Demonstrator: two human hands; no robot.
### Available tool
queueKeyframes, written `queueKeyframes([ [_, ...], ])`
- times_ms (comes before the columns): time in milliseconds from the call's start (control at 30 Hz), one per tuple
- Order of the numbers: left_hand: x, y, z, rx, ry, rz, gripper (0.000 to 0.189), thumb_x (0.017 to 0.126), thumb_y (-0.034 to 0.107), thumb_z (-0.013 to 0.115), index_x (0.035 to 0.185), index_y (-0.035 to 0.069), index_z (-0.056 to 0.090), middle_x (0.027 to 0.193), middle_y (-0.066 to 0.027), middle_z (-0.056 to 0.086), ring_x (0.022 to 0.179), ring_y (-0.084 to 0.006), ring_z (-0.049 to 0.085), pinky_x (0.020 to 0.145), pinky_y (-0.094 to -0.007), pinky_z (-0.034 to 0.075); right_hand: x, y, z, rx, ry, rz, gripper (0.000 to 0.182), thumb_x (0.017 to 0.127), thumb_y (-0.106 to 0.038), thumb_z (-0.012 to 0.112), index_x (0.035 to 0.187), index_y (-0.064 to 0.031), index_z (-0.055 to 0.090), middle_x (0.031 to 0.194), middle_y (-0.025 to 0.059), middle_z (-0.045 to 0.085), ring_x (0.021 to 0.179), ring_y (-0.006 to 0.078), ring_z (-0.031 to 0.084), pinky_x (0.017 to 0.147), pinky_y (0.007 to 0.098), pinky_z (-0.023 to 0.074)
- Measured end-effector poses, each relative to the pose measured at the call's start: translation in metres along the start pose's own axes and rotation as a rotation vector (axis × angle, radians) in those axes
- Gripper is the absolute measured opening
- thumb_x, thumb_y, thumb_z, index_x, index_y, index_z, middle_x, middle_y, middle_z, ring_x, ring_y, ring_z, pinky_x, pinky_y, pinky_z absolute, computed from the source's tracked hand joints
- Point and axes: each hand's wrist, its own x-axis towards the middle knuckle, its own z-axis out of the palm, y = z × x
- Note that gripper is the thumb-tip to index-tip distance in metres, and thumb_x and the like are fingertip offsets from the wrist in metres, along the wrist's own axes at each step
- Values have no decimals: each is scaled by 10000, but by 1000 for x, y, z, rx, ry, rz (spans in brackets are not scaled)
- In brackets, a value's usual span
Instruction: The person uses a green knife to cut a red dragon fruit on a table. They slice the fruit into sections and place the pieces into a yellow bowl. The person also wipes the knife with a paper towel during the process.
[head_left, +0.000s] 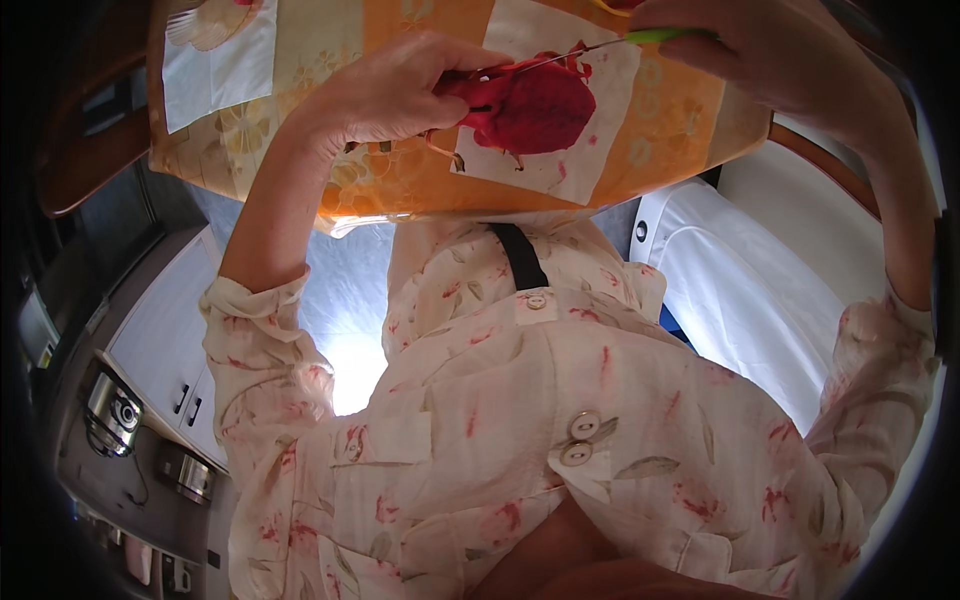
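Observation:
My left hand (390, 90) grips a deep red fruit (551, 109), which looks like a red dragon fruit, from its left end. Strips of skin with dried brownish tips (442, 146) hang below my fingers. In my right hand (757, 56), at the upper right, is a thin-bladed knife with a green handle (660, 34). Its blade (581, 51) points left and lies along the fruit's upper edge; I cannot tell how deep it goes. Under the fruit lies a white paper sheet (585, 176) with red juice spots.
An orange and cream patterned tablecloth (420, 180) covers the table. At the upper left a clear ribbed dish (206, 26) with something red stands on a white napkin (225, 82). A yellow strip (611, 7) shows beside my right hand. Wooden chair parts (90, 169) flank the table.

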Motion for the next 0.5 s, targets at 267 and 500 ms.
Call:
queueKeyframes([
  [267, 3, 9, -1, -4, -38, 35, 473, 761, 6, 515, 1232, 26, 542, 720, -5, 578, 569, -53, 472, 513, -206, 405, 18, -19, -30, 65, -415, 155, 175, 888, -134, 519, 926, 12, 606, 759, 113, 619, 670, 220, 621, 617, 341, 516],
  [500, -1, 0, 4, -50, 15, -7, 480, 768, -28, 506, 1247, -21, 510, 807, 31, 587, 661, -16, 465, 566, -168, 400, 17, -17, -18, 75, -405, 80, 161, 877, -101, 518, 930, 32, 592, 762, 132, 617, 685, 223, 631, 599, 335, 524],
])
